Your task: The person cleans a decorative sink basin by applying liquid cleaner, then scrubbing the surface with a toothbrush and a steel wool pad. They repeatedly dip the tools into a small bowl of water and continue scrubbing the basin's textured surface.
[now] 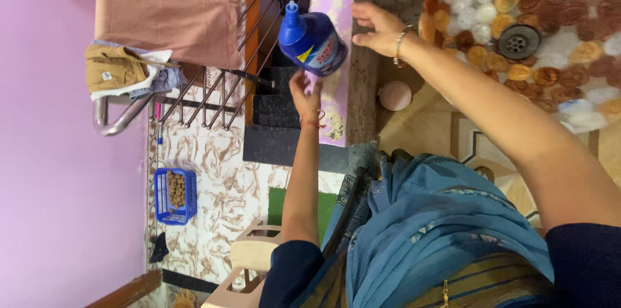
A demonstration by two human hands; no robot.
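My left hand (304, 91) is raised and grips the bottom end of a blue plastic bottle (314, 42) with a blue nozzle cap and a colourful label. A red thread circles that wrist. My right hand (377, 26) wears a thin metal bangle. Its fingers are spread and rest against the dark patterned edge of a wall (362, 82), just right of the bottle. It holds nothing. My blue garment (440, 224) fills the lower right.
A round metal floor drain (519, 41) sits in a pebble-patterned floor. A small pink round object (395, 95) lies near the wall edge. Dark stairs (275, 117) with a steel railing (123, 120) carry draped cloths. A blue basket (174, 196), green mat (278, 208) and beige stool (249, 263) are on the marbled floor.
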